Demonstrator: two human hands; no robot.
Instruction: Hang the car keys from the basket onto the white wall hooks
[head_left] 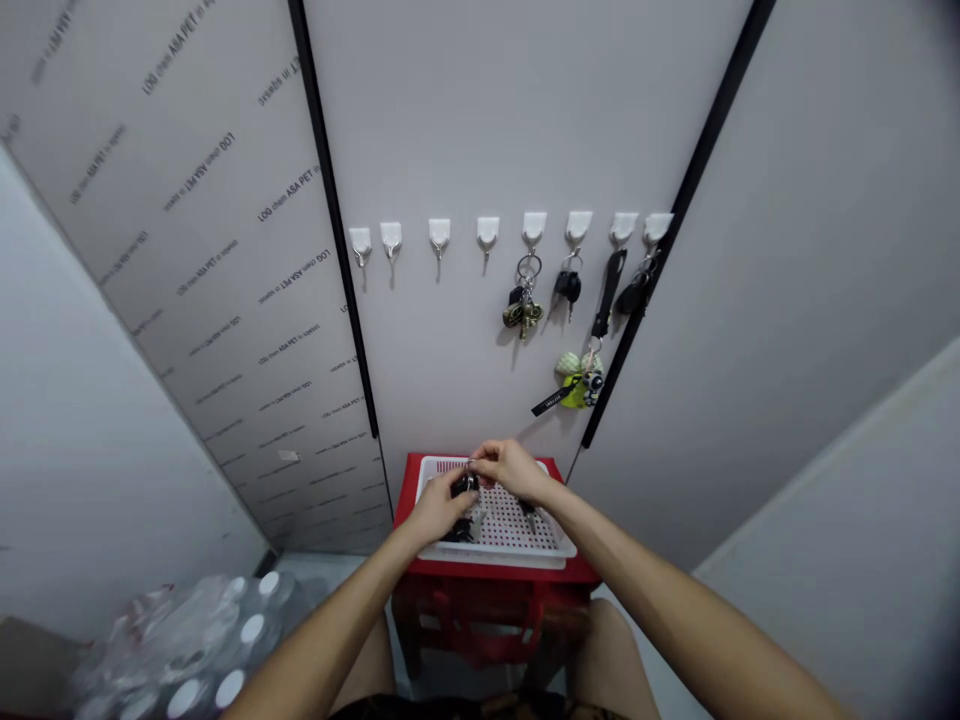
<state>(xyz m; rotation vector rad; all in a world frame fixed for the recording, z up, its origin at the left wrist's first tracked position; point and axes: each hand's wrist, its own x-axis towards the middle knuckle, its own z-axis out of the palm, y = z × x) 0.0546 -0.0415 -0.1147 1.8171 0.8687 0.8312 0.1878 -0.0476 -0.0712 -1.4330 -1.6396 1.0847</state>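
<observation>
Over a white perforated basket (559, 548), both hands are closed on one dark bunch of keys (468, 484). The fingers of my left hand (441, 508) are wrapped at the side of the bunch. With thumb and fingertips, my right hand (513, 468) pinches the metal key ring (471, 464) at its top. More keys (459, 531) lie in the basket below my left hand, partly hidden by it. Another dark key (528, 514) rests under my right wrist.
The basket stands on a red stool (585, 574) against a pale panel. White hooks (488, 232) run in a row across it; those on the right carry key bunches (523, 308), including one with a black strap and green charm (576, 388). Wrapped bottles (187, 690) stand lower left.
</observation>
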